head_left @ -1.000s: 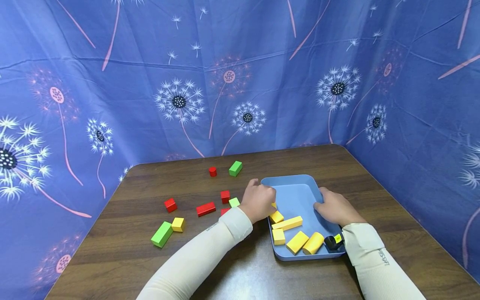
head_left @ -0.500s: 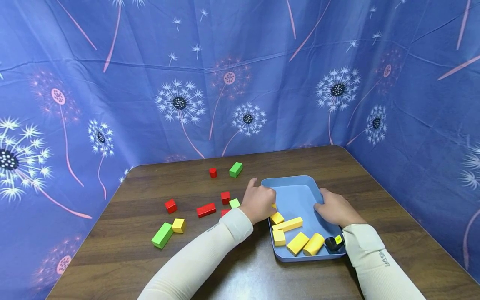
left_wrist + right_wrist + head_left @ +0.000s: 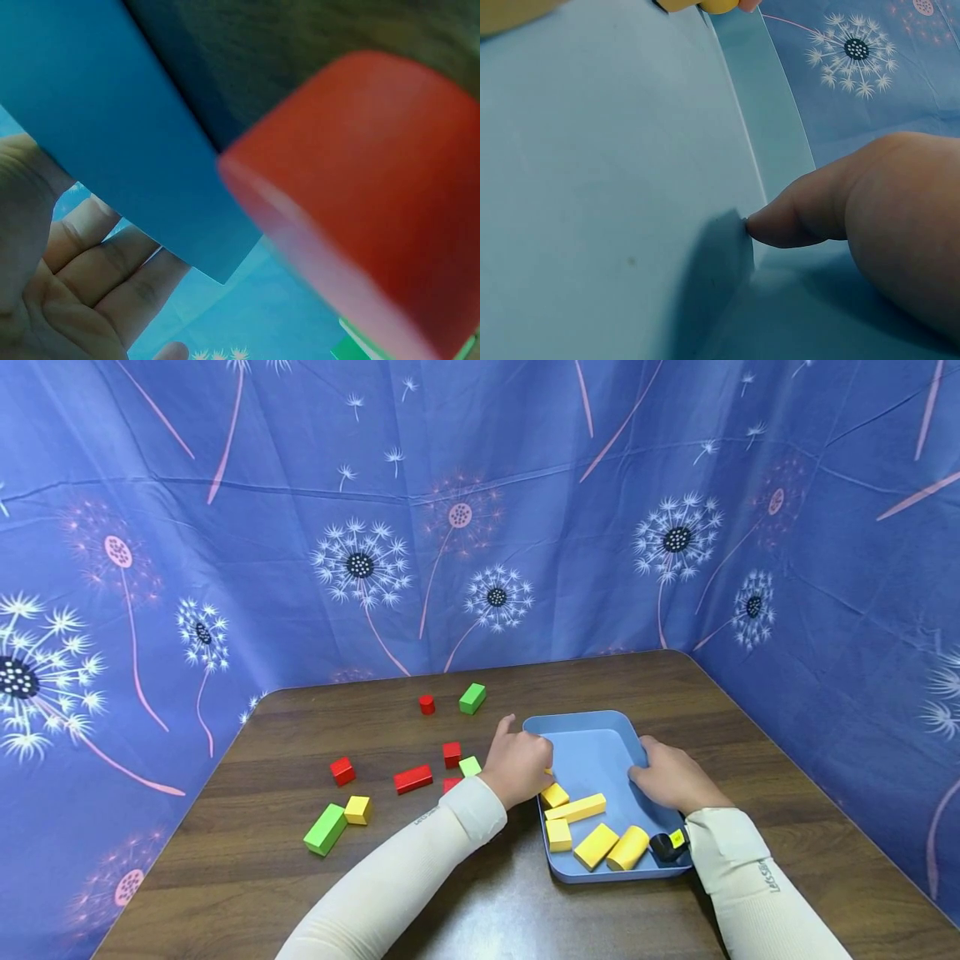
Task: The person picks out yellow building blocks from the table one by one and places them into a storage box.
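A shallow blue tray stands on the table's right half, with several yellow blocks at its near and left sides. Among them are a long bar, a cube and a cylinder. My left hand grips the tray's left wall; in the left wrist view its curled fingers show beside the blue wall. On the opposite side, my right hand holds the right wall, thumb pressed against the inside. The right hand's other fingers are hidden.
Left of the tray lie red blocks, green blocks and a yellow cube. A small red cylinder and a green block are farther back. A black round thing shows by the right cuff. Patterned blue cloth hangs behind.
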Demonstrator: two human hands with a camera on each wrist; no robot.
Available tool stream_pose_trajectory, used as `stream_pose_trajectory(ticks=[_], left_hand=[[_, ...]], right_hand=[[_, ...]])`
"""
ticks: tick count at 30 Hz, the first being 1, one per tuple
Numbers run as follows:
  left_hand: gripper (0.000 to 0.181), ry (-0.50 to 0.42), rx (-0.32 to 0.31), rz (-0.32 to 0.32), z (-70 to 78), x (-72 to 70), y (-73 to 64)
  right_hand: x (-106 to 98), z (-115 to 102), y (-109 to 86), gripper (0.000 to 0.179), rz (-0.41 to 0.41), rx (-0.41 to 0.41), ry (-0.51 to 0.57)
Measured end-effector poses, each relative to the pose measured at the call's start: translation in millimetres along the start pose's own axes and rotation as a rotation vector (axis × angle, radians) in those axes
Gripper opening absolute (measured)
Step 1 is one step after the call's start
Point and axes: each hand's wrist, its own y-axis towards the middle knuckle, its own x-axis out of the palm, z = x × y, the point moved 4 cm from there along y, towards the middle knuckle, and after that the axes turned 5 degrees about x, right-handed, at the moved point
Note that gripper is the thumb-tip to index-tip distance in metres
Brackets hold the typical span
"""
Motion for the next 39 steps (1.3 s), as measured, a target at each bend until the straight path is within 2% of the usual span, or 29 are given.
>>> stream_pose_trajectory(ticks=[23,31,39], left_hand=[[0.017,-0.075,-0.004,-0.012,-3.1,7.4,-2.3],[0.016,-0.071,0.018,0.011,-3.1,5.2,-4.9],[0.01,-0.092,0.036,0.079,-7.3,-1.1,-11.1]], right_hand=[[1,-2,-1.5,0.072,-0.011,0.02,0.005],[0,-1,-1.0,0.072,-0.002,0.017,-0.004],[0,0,0.0,0.072,-0.002,0.016,-0.005]])
